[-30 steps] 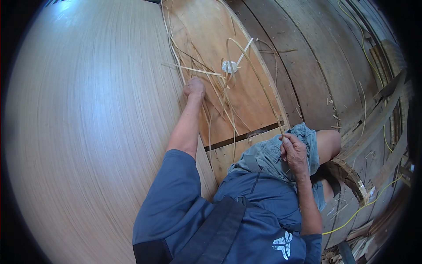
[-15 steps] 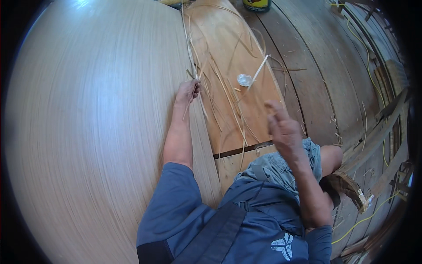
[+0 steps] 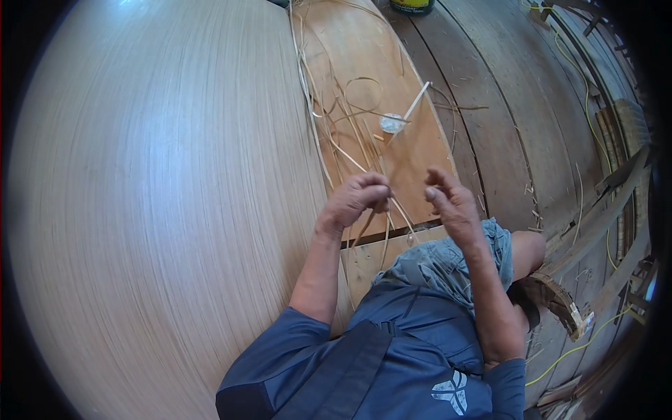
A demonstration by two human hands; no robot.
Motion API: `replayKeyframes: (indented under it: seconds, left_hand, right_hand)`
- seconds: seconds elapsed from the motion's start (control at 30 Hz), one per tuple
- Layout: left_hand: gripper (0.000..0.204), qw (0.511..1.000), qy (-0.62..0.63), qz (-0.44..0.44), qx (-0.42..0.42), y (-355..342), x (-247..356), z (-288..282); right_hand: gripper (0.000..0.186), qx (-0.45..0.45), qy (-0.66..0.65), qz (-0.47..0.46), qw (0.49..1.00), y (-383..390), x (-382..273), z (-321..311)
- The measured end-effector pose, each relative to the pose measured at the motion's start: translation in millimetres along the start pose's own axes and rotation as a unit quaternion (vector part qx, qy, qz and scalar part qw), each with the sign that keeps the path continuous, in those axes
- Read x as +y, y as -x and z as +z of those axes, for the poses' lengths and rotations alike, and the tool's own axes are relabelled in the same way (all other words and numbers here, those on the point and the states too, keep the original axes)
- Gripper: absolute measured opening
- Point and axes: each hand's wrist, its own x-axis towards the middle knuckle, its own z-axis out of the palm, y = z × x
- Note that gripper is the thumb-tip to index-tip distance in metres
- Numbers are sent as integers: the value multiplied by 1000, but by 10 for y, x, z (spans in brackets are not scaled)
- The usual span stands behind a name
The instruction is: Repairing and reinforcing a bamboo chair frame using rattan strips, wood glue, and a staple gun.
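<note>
My left hand (image 3: pixel 355 199) is closed in a pinch on thin pale-brown strips (image 3: pixel 351 159). One end runs up and left over the plywood board, while other ends stick out below the fingers toward my lap. To its right, my right hand (image 3: pixel 453 204) hovers over the edge of the board with its fingers half curled and apart, and nothing shows between them. A clear round dish (image 3: pixel 392 124) sits farther up, with a flat white stick (image 3: pixel 418 101) beside it. A small tan peg (image 3: pixel 379 137) lies just below the dish.
More loose strips lie along the plywood board (image 3: pixel 427 150). A large wood-grained panel (image 3: pixel 175 210) fills the left side. Shavings are scattered on the plank floor (image 3: pixel 504 140). A dark container (image 3: pixel 411 7) stands at the far end; a yellow cord (image 3: pixel 588 350) trails at right.
My left hand has come down and right from the panel's edge, bringing the strips nearer my right hand. The right hand has moved only slightly and its fingers show more clearly.
</note>
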Motion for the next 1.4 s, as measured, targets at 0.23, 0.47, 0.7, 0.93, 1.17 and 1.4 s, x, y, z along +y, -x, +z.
replayKeyframes:
  seconds: [0.23, 0.47, 0.7, 0.93, 1.17, 1.4]
  left_hand:
    - [15, 977, -157, -65, -126, -80, -41, 645]
    - [41, 739, -537, 14, 407, -1145, -569, -554]
    - [33, 666, -600, -74, 437, -1337, -411, -1510]
    - [38, 717, -663, -54, 211, -980, -301, -544]
    - [30, 769, -524, 154, 334, -1070, -404, -919]
    - [35, 604, -672, -9, 429, -1300, 67, -2847]
  right_hand:
    - [19, 50, -93, 64, 992, 278, 203, -450]
    - [15, 128, -110, 82, 982, 641, 352, -626]
    - [15, 179, -211, 86, 957, 1009, 521, -835]
    - [14, 209, -279, 90, 933, 1091, 671, -874]
    - [13, 187, -263, 78, 943, 1083, 753, -893]
    - [14, 166, -284, 106, 938, 1039, 673, -814]
